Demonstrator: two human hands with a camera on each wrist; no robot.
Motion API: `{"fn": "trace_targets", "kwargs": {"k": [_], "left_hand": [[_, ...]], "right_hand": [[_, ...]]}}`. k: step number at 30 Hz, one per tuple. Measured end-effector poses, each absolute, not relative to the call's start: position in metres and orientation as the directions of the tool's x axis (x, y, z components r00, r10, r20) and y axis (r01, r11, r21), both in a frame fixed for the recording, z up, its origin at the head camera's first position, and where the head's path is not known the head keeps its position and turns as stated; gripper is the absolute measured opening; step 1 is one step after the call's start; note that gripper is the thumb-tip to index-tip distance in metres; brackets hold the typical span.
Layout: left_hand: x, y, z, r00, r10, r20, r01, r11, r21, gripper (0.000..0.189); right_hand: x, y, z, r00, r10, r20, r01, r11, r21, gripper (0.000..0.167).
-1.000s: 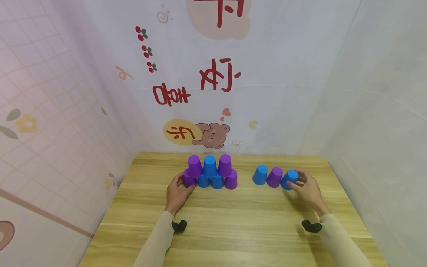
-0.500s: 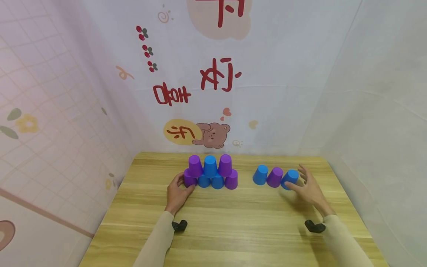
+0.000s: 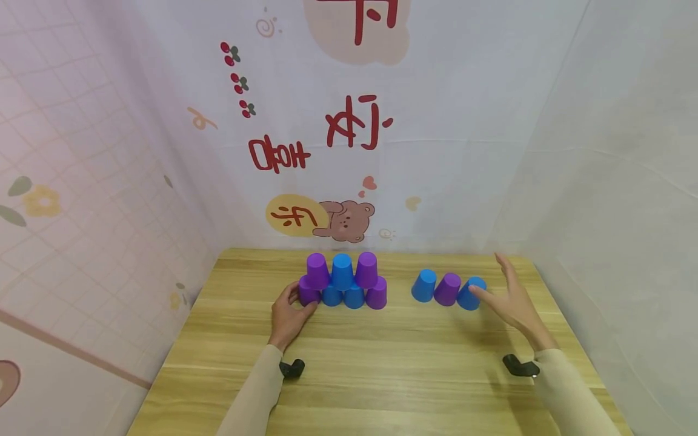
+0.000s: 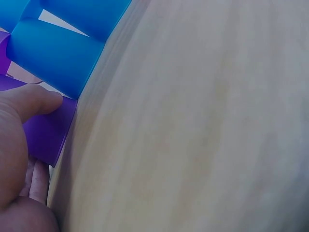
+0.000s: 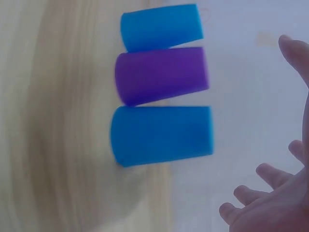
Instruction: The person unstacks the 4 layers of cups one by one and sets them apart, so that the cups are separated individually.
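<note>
My left hand (image 3: 290, 318) holds the purple cup (image 3: 308, 293) at the left end of the pyramid's bottom row. In the left wrist view the thumb lies along that cup's near side, and fingers show on its outer side. Three upside-down cups form the upper row: a purple cup (image 3: 317, 271), a blue cup (image 3: 342, 272) and a purple cup (image 3: 367, 270). On the right, my right hand (image 3: 515, 306) is spread with nothing in it, beside the rightmost blue cup (image 3: 471, 297). The right wrist view shows its fingers apart from that cup.
A purple cup (image 3: 448, 289) and another blue cup (image 3: 423, 286) stand upside down in a row with the rightmost one. Two blue cups and a purple cup (image 3: 377, 293) complete the pyramid's bottom row. The wooden table (image 3: 382, 375) meets a printed cloth (image 3: 458, 200) behind.
My right hand has let go of the rightmost blue cup, spread its fingers and drawn back to the right. The left hand and the cups have stayed in place.
</note>
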State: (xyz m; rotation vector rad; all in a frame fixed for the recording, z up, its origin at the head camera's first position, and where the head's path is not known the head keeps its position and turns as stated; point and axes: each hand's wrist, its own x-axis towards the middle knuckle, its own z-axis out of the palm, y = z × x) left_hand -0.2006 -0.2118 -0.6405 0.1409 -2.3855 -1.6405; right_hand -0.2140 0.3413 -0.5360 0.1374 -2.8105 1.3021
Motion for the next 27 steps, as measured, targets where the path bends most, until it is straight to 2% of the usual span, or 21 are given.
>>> {"fn": "trace_targets", "kwargs": {"k": [10, 27], "left_hand": [[-0.203, -0.212, -0.644, -0.965, -0.214, 0.153, 0.059, 0.391, 0.919, 0.072], [-0.204, -0.213, -0.645, -0.962, -0.220, 0.159, 0.069, 0.369, 0.927, 0.073]], "right_hand": [[-0.217, 0.313, -0.512, -0.983, -0.103, 0.154, -0.184, 0.652, -0.736, 0.116], [-0.234, 0.236, -0.496, -0.952, -0.229, 0.205, -0.304, 0.606, -0.735, 0.111]]}}
